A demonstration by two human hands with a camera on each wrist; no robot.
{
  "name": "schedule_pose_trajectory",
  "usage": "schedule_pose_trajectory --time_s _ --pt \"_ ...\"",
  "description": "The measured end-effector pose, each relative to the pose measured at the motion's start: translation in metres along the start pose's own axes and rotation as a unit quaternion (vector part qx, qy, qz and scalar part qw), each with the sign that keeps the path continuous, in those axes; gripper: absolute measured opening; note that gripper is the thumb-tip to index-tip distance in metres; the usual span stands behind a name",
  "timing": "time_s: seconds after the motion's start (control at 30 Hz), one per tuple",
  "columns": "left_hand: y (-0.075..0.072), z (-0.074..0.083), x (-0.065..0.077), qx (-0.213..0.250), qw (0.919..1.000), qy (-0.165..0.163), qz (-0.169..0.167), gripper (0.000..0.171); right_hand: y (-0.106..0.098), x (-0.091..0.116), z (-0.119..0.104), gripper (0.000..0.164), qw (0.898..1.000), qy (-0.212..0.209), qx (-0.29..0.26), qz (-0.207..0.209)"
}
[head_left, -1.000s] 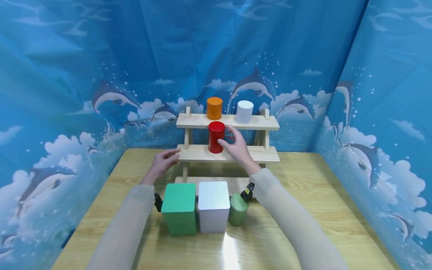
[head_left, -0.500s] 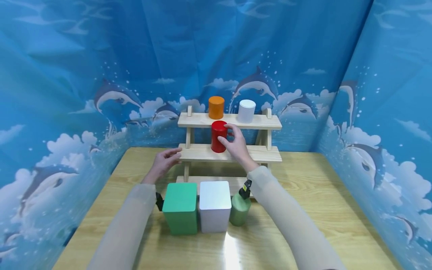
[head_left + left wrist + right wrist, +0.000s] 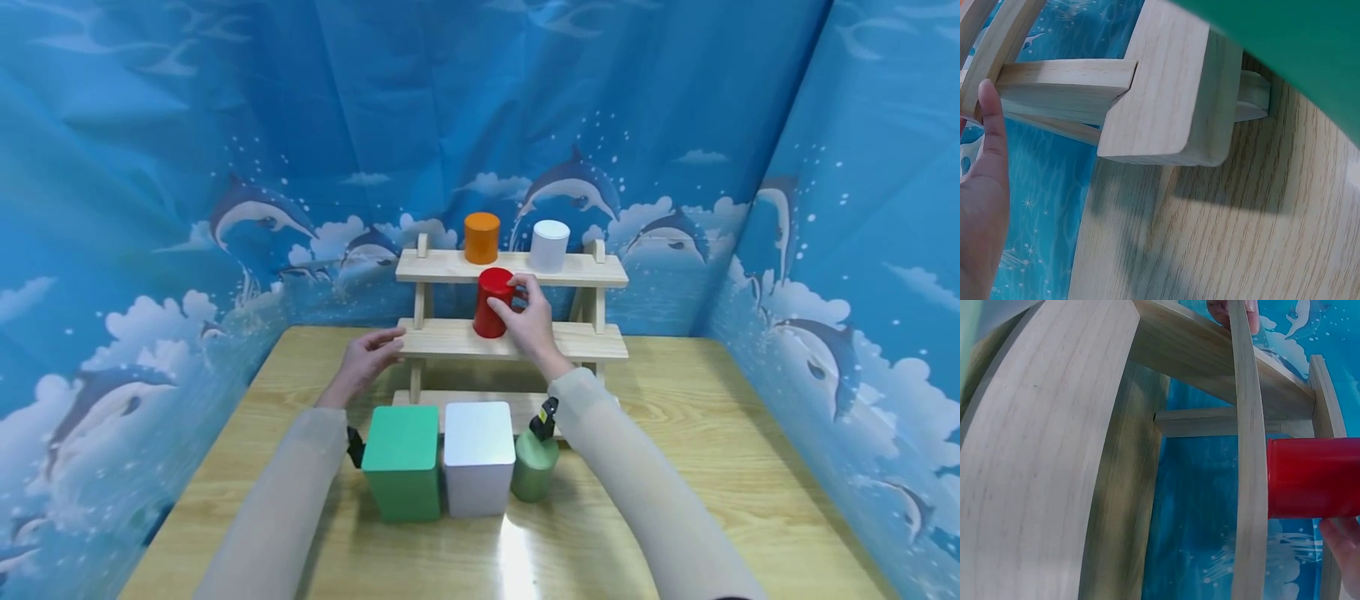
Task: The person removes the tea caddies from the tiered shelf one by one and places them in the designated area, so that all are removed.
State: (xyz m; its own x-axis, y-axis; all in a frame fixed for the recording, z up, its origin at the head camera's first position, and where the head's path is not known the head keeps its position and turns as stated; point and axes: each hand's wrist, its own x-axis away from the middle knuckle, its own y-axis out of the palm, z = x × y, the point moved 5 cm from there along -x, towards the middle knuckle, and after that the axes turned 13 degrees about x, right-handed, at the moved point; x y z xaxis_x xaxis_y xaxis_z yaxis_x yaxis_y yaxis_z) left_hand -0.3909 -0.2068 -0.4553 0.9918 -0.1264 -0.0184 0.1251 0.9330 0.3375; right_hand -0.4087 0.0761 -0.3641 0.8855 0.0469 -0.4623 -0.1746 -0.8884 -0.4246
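Note:
A red mug (image 3: 492,307) is at the middle board of a wooden tiered shelf (image 3: 442,340), its top leaning a little to the right. My right hand (image 3: 534,323) pinches the mug at its right side, near the handle. In the right wrist view the base of the red mug (image 3: 1313,478) lies against or very close to the board; which one I cannot tell. My left hand (image 3: 366,360) grips the left end of the middle board. Its thumb (image 3: 992,119) presses the board's edge in the left wrist view.
An orange cup (image 3: 482,238) and a white cup (image 3: 550,247) stand on the top board. Before the shelf, on the wooden table (image 3: 675,467), are a green box (image 3: 402,463), a white box (image 3: 479,458) and a green bottle (image 3: 534,468). A blue dolphin-print curtain (image 3: 337,125) hangs behind.
The red mug has shifted slightly right along the middle board and now leans rightward, my right hand moving with it. My left hand keeps its place at the board's end.

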Motion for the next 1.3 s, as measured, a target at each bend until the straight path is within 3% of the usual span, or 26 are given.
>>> schedule_pose_trajectory --time_s 0.17,0.87,1.13,1.3 --pt "0.008 0.011 0.008 -0.01 0.9999 -0.003 -0.004 0.044 -0.004 0.0 0.002 0.042 1.0 -0.003 0.005 0.012" --pt "0.007 0.009 0.008 0.008 0.9998 0.001 -0.015 0.044 -0.022 0.021 -0.015 0.043 0.999 -0.03 -0.015 0.01" --pt "0.007 0.008 0.007 0.005 0.9999 0.001 -0.014 0.045 -0.036 0.044 -0.044 0.044 0.999 -0.029 -0.021 0.001" --pt "0.008 0.008 0.008 -0.006 0.9999 0.003 -0.012 0.044 -0.04 0.049 -0.049 0.043 0.999 -0.035 -0.022 0.003"
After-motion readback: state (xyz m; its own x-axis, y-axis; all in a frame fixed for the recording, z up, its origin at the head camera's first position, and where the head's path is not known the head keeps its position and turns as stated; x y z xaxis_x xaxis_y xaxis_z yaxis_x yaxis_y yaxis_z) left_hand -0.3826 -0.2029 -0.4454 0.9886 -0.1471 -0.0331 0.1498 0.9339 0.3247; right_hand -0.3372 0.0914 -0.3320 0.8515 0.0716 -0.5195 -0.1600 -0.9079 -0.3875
